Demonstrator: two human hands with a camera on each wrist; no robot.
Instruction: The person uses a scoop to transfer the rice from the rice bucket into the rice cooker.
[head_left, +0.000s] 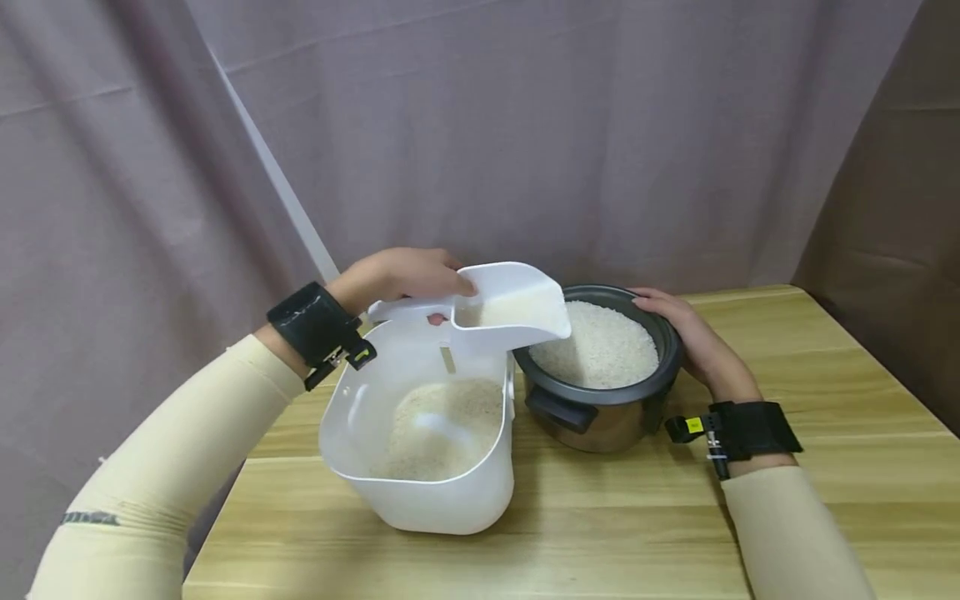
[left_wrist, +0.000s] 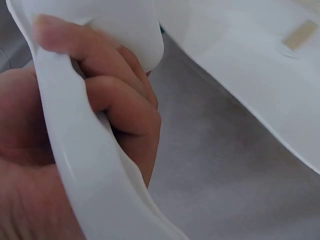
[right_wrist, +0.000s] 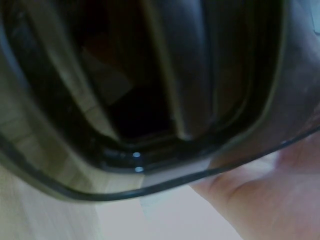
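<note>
Overhead, from the head camera, we see our left hand [head_left: 397, 279] curled round the handle of a white plastic scoop [head_left: 510, 310], which holds white rice and hangs tilted between a white plastic bin [head_left: 420, 492] and a round dark grey rice cooker pot [head_left: 600, 417]. The scoop's lip reaches over the pot's near rim. Rice lies in the bin's bottom and fills the pot nearly to the top. Our right hand [head_left: 686, 333] rests against the pot's far right side, fingers bent along the rim. Both vessels stand just beside each other on a light wooden table [head_left: 825, 433].

At the left wrist, our fingers [left_wrist: 120, 105] wrap tightly round the scoop's white handle [left_wrist: 85, 165], thumb on top.

At the right wrist, the pot's dark rim [right_wrist: 150, 170] fills the blurred view, with our palm [right_wrist: 270, 200] pressed against it.
</note>
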